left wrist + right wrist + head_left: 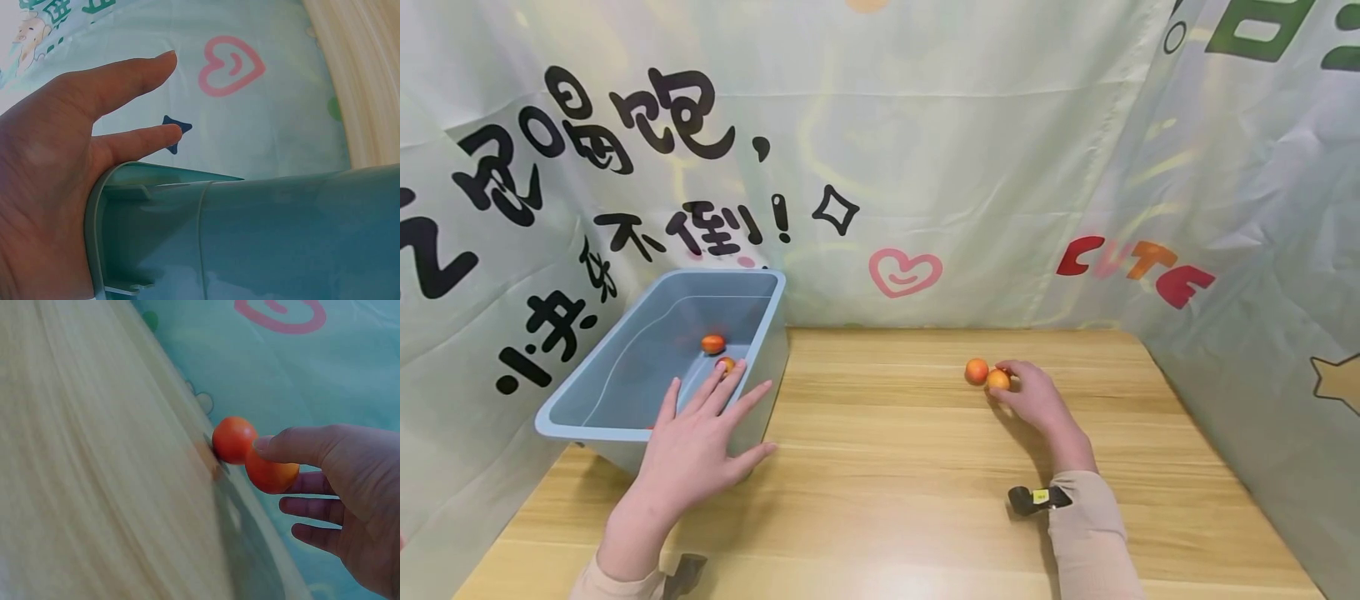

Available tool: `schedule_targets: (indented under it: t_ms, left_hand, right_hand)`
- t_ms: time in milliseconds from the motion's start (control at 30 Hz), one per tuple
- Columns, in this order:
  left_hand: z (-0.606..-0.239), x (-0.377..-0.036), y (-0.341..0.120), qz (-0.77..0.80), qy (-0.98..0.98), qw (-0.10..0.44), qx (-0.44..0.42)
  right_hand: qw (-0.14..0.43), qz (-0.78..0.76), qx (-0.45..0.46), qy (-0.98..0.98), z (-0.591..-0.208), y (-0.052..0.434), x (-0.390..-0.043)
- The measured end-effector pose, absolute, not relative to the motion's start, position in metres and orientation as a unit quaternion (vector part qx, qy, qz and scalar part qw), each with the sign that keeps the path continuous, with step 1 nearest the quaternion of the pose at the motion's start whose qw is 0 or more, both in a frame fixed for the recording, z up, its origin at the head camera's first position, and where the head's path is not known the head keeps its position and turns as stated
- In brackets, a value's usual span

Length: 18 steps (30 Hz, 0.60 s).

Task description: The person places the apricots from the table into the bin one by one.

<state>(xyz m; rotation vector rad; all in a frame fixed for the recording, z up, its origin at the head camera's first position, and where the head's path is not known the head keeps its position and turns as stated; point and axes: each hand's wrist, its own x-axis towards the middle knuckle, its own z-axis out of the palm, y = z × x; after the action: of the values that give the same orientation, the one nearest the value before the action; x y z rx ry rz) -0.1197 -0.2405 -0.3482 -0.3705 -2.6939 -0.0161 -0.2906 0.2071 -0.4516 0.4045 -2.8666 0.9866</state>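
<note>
My right hand (1037,404) pinches an orange cherry tomato (272,475) between thumb and fingers, low over the wooden table. Right beside it sits a second, redder cherry tomato (234,440), which overlaps the first in the right wrist view. On the left, my left hand (696,454) lies with fingers spread over the near right rim of a blue plastic bin (658,434); its palm is against the rim in the left wrist view. Inside the bin, an oval orange-red tomato (712,343) lies on the bottom, and another (726,364) is partly hidden behind my left fingertips.
The wooden table (895,467) reaches back to a pale printed cloth (992,192) that hangs behind it and along both sides. A small dark device (1030,500) is strapped at my right wrist, and another (686,575) at my left.
</note>
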Motion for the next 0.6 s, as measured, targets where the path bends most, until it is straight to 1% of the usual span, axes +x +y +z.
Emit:
schedule_targets:
  t_ms: [133, 333, 600]
  left_hand:
    - [-0.348, -0.119, -0.24, -0.005, -0.969, 0.209, -0.133]
    - [-0.347, -0.119, -0.24, -0.004, -0.97, 0.207, -0.131]
    - [-0.348, -0.119, -0.24, -0.002, -0.969, 0.207, -0.132]
  right_hand:
    - [0.048, 0.327, 0.138, -0.934, -0.444, 0.205, -0.288]
    - [0.078, 0.323, 0.151, -0.931, -0.432, 0.199, -0.285]
    - [0.102, 0.316, 0.167, -0.928, -0.421, 0.181, -0.282]
